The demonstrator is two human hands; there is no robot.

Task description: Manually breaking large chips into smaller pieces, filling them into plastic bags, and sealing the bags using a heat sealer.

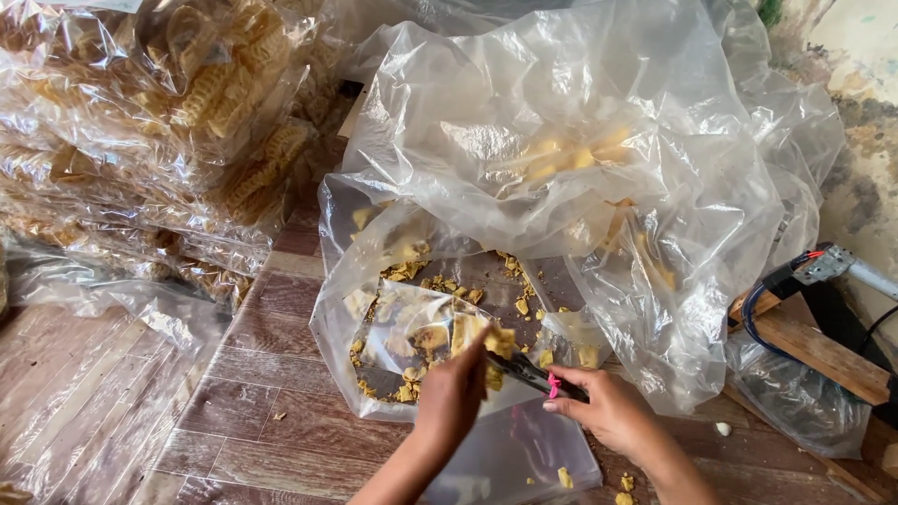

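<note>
1. The left hand was curled shut, its fingers pinching a yellow snack piece at the mouth of a small clear bag.
2. The right hand was closed around dark tongs – a pink band showed at the grip, just beside the knuckles.
3. The long axis of the tongs ran from the right hand, low at the right, up and leftward; their tips pointed toward the snack piece and the left fingers, and whether they touched it could not be told.
4. The small clear bag lay flat on the wooden surface beneath both hands, with a few yellow bits inside near its lower edge.
5. Just beyond the fingers sat a large open plastic bag, crumpled and spread wide – broken yellow crumbs were scattered over its floor, with more pieces showing dimly through its upper folds.
6. A few loose crumbs lay on the surface near the right wrist, and a small white bit lay farther right.
7. At the left, well apart from the hands, sealed bags of ridged golden snacks were stacked in a heap.
8. At the far right edge, wooden blocks carried a metal tool with red and black wires.
</note>
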